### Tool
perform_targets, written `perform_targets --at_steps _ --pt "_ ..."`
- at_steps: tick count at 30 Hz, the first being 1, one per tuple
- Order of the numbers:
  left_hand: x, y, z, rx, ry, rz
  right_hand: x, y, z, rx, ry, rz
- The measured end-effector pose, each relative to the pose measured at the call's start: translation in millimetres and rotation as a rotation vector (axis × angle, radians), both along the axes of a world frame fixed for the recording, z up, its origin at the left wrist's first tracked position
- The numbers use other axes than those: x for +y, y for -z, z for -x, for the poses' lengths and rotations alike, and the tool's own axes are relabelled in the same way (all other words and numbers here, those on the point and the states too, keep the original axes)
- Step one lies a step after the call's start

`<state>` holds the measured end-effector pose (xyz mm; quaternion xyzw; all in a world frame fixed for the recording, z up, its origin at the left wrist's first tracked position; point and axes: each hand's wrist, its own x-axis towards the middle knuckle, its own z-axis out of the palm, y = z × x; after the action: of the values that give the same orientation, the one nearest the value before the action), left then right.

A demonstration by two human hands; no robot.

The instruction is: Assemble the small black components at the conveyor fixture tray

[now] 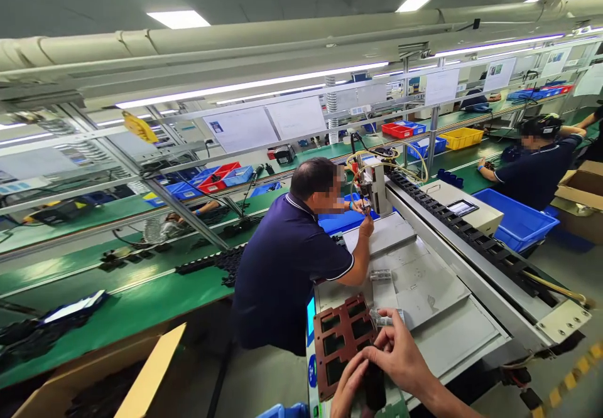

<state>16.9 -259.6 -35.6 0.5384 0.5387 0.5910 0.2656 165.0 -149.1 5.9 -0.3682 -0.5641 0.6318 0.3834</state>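
At the lower edge of the head view, my left hand (349, 385) and my right hand (406, 356) come together around a black piece (375, 390), whose exact kind I cannot make out. My left fingers are closed against its near side. My right thumb presses at its top, with the other right fingers curled above. Just left of my hands lies a reddish-brown fixture plate (321, 330) with several rectangular cut-outs. Beyond my right fingers is a small clear plastic piece (384, 319), partly covered; a similar clear piece (380, 275) lies farther off on the grey metal surface.
A co-worker (287, 261) leans over the machine's far end, both hands at its head (367, 186). The machine's long rail (461, 261) runs along the right. A cardboard box (155, 374) stands lower left, before a green conveyor (155, 305). A blue bin (518, 220) is at right.
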Motion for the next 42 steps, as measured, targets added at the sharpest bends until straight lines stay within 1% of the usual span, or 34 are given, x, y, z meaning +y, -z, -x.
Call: perform_targets --at_steps 3,5,7,10,13,16,22,25,30,37,39,42 --pt "11 4.8 -18 -0.219 0.024 0.035 -4 -0.1 -23 0.098 0.048 0.018" --pt "16 2.1 -26 -0.355 0.039 0.089 -9 -3.4 -38 0.106 0.090 -0.018" --pt "20 -2.8 -32 -0.397 0.048 0.109 -18 -7.7 -49 0.119 0.076 -0.025" --pt "23 -10.5 -37 -0.362 0.026 0.079 -31 -9.7 -57 0.197 -0.010 0.060" --pt "25 -17.1 -38 -0.322 -0.009 0.079 -39 -6.2 -55 0.217 -0.024 0.126" --pt "26 -22.7 -37 -0.302 -0.039 0.115 -40 -3.3 -50 0.188 -0.017 0.137" --pt "25 -29.1 -37 -0.271 -0.053 0.142 -36 -4.4 -43 0.118 -0.038 0.141" --pt "23 -31.1 -34 -0.254 -0.041 0.150 -36 -4.3 -42 0.075 -0.048 0.126" --pt "20 -32.4 -23 -0.148 0.040 0.178 -34 -4.6 -40 0.024 -0.068 0.089" --pt "18 -24.5 -17 -0.058 0.014 0.135 -34 -1.7 -38 -0.019 -0.076 0.074" --pt "17 -23.7 -16 -0.055 0.019 0.136 -36 -2.7 -38 -0.046 -0.058 0.042" --pt "17 -24.6 -15 -0.057 0.029 0.141 -40 -7.0 -37 -0.140 -0.009 -0.072"
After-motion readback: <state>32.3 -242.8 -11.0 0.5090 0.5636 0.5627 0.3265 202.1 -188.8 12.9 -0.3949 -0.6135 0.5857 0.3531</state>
